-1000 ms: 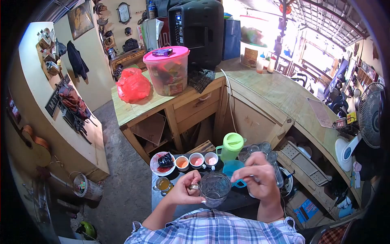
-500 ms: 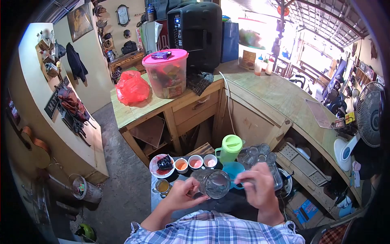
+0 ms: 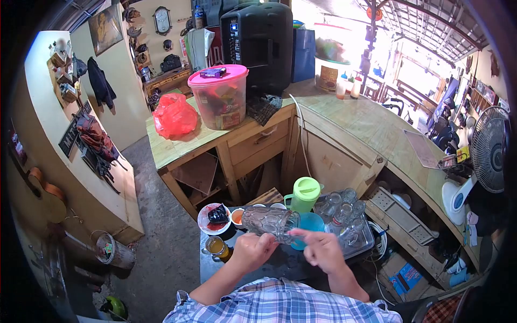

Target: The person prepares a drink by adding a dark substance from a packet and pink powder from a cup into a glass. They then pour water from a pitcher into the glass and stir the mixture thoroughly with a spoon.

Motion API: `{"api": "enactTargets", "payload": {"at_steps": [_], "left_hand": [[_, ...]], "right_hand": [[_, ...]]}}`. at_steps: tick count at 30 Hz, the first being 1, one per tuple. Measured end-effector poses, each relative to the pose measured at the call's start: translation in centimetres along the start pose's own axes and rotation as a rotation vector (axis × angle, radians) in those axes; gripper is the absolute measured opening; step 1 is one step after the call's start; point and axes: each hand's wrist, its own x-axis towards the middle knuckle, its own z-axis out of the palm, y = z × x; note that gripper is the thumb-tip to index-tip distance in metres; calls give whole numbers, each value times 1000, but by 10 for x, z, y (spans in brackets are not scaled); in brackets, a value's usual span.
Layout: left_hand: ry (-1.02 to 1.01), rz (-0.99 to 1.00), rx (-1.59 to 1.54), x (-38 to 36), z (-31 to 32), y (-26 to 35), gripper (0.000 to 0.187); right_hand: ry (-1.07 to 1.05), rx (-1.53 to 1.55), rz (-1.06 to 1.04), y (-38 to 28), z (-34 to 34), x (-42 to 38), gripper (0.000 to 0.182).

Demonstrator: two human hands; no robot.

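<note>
- Glass mug, seen from the head view, is in the air above the dark tabletop, lying nearly on its side with its mouth toward 3 o'clock.
- Handling looks midway, as a judgement: the mug is lifted and tipped, not yet set down, and no drink can be made out inside. A second mug, at its 8 o'clock, already has amber liquid in it.
- At 9 o'clock are an orange-filled cup and, past it, a bowl with a dark packet in it.
- Around 1 to 2 o'clock stands the green pitcher; at 3 o'clock, the blue jug, then a tray of clear glasses.
- Left hand: its grip is closed on the mug from below, forearm rising from 7 o'clock, knuckles up.
- Right hand: it comes in from 5 o'clock, index finger stretched toward the mug's mouth, other fingers curled; whether its grip has anything in it, I cannot tell.
</note>
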Motion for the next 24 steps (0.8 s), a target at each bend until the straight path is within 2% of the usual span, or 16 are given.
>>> {"api": "enactTargets", "payload": {"at_steps": [1,3,7,9,11,15,17,19,21,22,24], "left_hand": [[3,-12,24,-1,0,-1,34],[6,-29,51,-3,0,-1,34],[26,-16,71,-3,8,2,33],[31,-6,83,-4,8,0,33],[11,-100,105,-8,4,-3,32],[18,-71,57,-7,6,-1,32],[15,-125,20,-6,6,1,33],[15,-145,17,-7,1,-3,34],[14,-171,11,-10,-1,-4,34],[-9,-171,-2,-12,0,-4,35],[-35,-168,-16,-13,0,-2,36]], "right_hand": [[62,183,58,-1,-4,2,33],[81,209,38,-3,-14,5,38],[60,260,142,6,5,6,41],[65,383,181,4,8,4,40],[96,399,150,0,-6,4,40],[88,297,97,11,5,8,40],[67,-33,-97,21,7,9,39],[58,-71,-141,7,-4,10,40],[97,-381,-551,8,-9,17,37],[43,-537,-443,-4,0,11,28],[2,-578,-411,-4,10,13,22]]}}
